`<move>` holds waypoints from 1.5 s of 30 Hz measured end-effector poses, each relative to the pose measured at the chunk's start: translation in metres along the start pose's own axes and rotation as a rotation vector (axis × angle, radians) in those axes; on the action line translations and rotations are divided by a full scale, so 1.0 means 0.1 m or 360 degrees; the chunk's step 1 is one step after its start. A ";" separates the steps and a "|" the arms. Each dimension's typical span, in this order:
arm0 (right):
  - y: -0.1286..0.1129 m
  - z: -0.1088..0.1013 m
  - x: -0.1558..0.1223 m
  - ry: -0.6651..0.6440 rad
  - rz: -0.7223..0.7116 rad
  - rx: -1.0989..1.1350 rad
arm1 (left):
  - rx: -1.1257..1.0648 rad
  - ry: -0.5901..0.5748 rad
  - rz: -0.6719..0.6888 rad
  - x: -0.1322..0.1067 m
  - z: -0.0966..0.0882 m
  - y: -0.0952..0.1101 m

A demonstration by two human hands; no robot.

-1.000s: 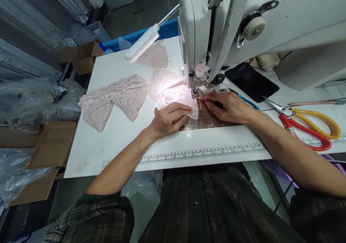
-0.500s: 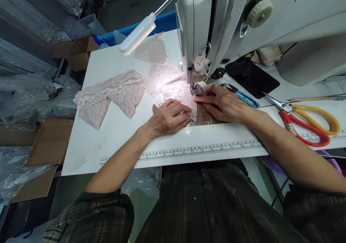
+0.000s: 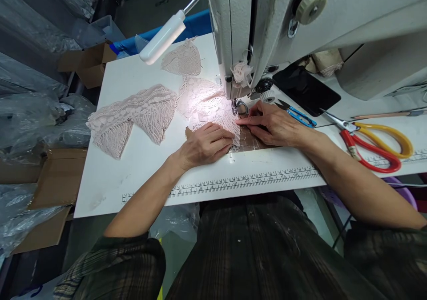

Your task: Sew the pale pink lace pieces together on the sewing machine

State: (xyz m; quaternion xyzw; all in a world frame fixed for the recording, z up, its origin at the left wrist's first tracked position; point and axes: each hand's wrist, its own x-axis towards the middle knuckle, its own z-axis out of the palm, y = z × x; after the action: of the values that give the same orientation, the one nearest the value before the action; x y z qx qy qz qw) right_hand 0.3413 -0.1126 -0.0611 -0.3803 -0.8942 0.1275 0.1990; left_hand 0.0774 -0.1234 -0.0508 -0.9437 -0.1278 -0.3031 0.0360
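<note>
Pale pink lace fabric (image 3: 203,102) lies under the needle and presser foot (image 3: 235,106) of a white sewing machine (image 3: 230,33), lit by a lamp. My left hand (image 3: 207,143) rests on the near part of the lace, palm down, fingers laid over it. Just right of the presser foot, my right hand (image 3: 271,124) pinches the lace's right edge between its fingertips; the grip is partly hidden. Joined to the work at the left is a strip of scalloped lace (image 3: 136,113). A separate triangular lace piece (image 3: 183,59) lies farther back.
Right of my right hand lie blue thread snips (image 3: 300,117), a black phone (image 3: 307,91) and scissors with red and yellow handles (image 3: 373,146). A lamp (image 3: 163,38) hangs over the table's back. A printed ruler (image 3: 227,184) runs along the front edge. Cardboard boxes (image 3: 90,64) stand at the left.
The whole view has shifted slightly, so table and machine appear a little farther left and up. Both hands keep their places on the lace, with no clear movement of the fabric.
</note>
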 end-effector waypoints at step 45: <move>-0.16 -0.04 -0.05 -0.0016 0.0003 -0.0111 | -0.0339 -0.0536 -0.0108 0.16 -0.25 -0.09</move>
State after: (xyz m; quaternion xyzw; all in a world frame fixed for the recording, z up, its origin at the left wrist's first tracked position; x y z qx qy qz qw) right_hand 0.3363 -0.1261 -0.0525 -0.3871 -0.8987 0.0984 0.1811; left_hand 0.0736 -0.1151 -0.0213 -0.9747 -0.1309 -0.1539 -0.0960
